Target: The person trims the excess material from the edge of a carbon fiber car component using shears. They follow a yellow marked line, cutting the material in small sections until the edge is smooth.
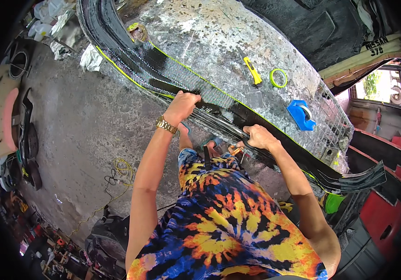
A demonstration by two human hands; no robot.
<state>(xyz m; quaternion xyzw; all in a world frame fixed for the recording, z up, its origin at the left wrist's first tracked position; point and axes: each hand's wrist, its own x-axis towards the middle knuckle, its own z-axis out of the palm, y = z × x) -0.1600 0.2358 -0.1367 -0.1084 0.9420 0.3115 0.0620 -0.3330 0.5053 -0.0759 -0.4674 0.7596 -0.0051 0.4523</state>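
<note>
A long strip of black woven carbon fibre cloth (177, 70), edged with yellow-green tape, lies along a long dark curved mould (97, 23) that runs from upper left to lower right. My left hand (181, 107), with a gold watch on its wrist, is closed on the cloth's near edge, thumb side toward the middle. Further right, my right hand (260, 137) curls its fingers over the same near edge. Between the hands, a dark ridged lip of the mould shows below the cloth. The undersides of both hands' fingers are hidden.
On the stained worktable (210, 28) lie a yellow utility knife (252, 72), a green tape roll (272, 77) and a blue tape dispenser (298, 115). Metal mesh (333, 112) covers the table's right end. A yellow cord (123, 171) trails across the floor at left. Red panels (382, 217) stand at right.
</note>
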